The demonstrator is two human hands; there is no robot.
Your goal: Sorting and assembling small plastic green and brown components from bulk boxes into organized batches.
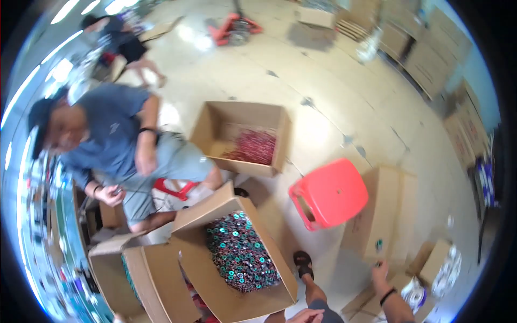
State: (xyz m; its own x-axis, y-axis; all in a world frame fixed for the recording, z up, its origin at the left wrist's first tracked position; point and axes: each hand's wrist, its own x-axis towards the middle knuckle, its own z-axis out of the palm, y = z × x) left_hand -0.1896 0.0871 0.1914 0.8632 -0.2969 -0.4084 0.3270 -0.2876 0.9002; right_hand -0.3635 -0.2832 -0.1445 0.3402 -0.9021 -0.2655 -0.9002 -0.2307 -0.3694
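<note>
My right hand (380, 273), with a dark band at the wrist, reaches beside a closed cardboard carton (390, 215). Its fingers are closed around a small dark thing that is too blurred to name. A small green and dark piece (379, 245) shows against the carton just beyond the fingers. At the lower edge, my left hand (306, 316) is near my thigh, partly cut off, and its fingers are unclear. Left of it stands an open cardboard box (242, 307) filled with small dark and green ring-like parts (239, 253).
A red plastic stool (331, 194) stands beside the carton. Beyond is an open box (204, 132) with thin red pieces (253, 146). A seated co-worker (116, 134) holds something small. More open boxes (153, 274) are at left, a red pallet jack (235, 27) far off, white rolls (413, 295) at right.
</note>
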